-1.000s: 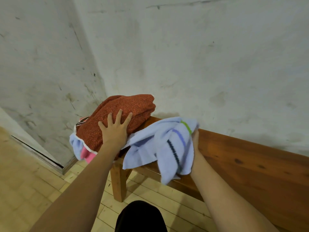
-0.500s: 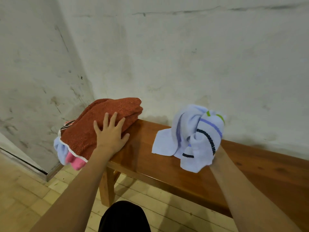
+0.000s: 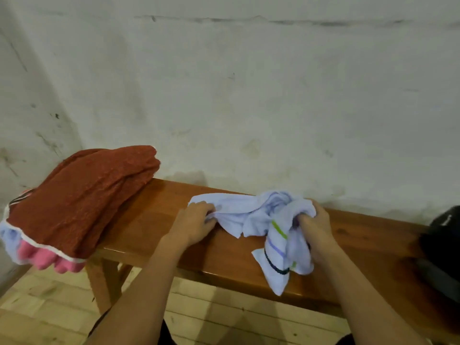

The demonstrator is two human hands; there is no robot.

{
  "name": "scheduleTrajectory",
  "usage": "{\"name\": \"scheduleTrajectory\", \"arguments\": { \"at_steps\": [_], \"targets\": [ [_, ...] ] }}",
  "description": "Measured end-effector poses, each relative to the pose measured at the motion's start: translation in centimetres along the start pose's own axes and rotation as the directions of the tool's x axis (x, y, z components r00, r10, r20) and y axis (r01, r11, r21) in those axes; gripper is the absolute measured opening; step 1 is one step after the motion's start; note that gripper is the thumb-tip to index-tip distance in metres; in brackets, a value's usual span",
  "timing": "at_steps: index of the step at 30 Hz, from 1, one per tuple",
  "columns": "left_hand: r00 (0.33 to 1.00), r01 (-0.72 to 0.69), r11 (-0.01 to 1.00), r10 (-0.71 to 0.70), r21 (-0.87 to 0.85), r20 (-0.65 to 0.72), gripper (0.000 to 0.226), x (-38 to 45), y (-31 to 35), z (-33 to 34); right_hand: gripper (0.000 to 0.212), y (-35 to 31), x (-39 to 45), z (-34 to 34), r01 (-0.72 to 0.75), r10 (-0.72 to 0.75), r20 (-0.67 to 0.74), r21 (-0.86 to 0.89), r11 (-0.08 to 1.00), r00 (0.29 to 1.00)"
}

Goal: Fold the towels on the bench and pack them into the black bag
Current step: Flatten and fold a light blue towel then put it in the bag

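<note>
Where the glossy wooden bench [image 3: 154, 217] meets a stained pale wall [image 3: 249, 95], left hand [image 3: 193, 224] pinching the crumpled light-blue towel [image 3: 249, 215], right hand [image 3: 315, 226] bunching its striped end, rust towel pile [image 3: 82, 192] at bench's left end, black bag [image 3: 443, 235] at right edge, pale wood floor [image 3: 49, 307] below.

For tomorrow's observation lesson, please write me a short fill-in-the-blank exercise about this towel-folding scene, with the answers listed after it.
1. Both hands grip the pale ____ striped towel lying on the bench.
2. The left hand holds the towel's plain end, while the right hand holds the end nearer the ____ bag.
3. At the bench's left end, a ____ towel lies on top of the pile.

Answers: blue; black; rust-red
</note>
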State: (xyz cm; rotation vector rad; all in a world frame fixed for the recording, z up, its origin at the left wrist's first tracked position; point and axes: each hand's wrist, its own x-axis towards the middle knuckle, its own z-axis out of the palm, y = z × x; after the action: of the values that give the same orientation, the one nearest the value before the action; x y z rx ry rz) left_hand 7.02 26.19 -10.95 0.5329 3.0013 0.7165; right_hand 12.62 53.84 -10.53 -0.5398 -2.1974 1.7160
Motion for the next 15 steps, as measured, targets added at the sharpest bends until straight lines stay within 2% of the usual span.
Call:
{"name": "scheduleTrajectory", "arguments": {
  "at_steps": [3,5,6,7,8,9,11,12,15],
  "targets": [
    [0.998,0.053,0.986,-0.049,-0.155,0.031,0.009,0.1,0.2,-1.0,0.013,0.2,-0.6,-2.8,0.215,-0.201,0.099,-0.165,0.963,0.975],
    [0.994,0.081,0.981,-0.067,-0.175,0.086,0.014,-0.1,0.4,-1.3,0.026,-0.3,-1.0,-4.2,0.355,-0.302,0.191,-0.428,0.831,0.934],
    [0.990,0.087,0.985,-0.069,-0.151,0.121,0.016,-0.2,0.4,-1.4,0.042,0.2,-0.7,-4.7,0.411,-0.306,0.274,-0.563,0.717,0.911],
    [0.984,0.099,0.987,-0.078,-0.125,0.163,0.017,-0.3,0.4,-1.3,0.057,0.3,-0.9,-5.2,0.422,-0.230,0.361,-0.662,0.619,0.904],
    [0.975,0.111,0.988,-0.087,-0.109,0.202,0.017,-0.4,0.3,-1.4,0.066,0.1,-1.1,-5.5,0.413,-0.138,0.416,-0.701,0.581,0.899],
    [0.969,0.116,0.987,-0.088,-0.110,0.233,0.017,-0.4,0.3,-1.4,0.069,-0.1,-1.4,-5.6,0.388,-0.067,0.443,-0.692,0.609,0.894],
    [0.971,0.123,0.983,-0.090,-0.139,0.223,0.026,-0.4,0.9,-1.5,0.055,-0.2,-1.8,-5.6,0.367,-0.085,0.443,-0.605,0.706,0.893],
    [0.976,0.112,0.987,-0.088,-0.114,0.198,0.032,-0.5,1.4,-1.6,0.045,-0.4,-1.9,-5.7,0.373,-0.128,0.413,-0.595,0.712,0.902],
    [0.990,-0.032,0.991,0.013,0.129,0.142,0.051,-0.3,3.0,-0.3,0.031,-0.4,-2.1,-5.9,0.417,-0.166,0.398,-0.710,0.568,0.902]
  ]
}}
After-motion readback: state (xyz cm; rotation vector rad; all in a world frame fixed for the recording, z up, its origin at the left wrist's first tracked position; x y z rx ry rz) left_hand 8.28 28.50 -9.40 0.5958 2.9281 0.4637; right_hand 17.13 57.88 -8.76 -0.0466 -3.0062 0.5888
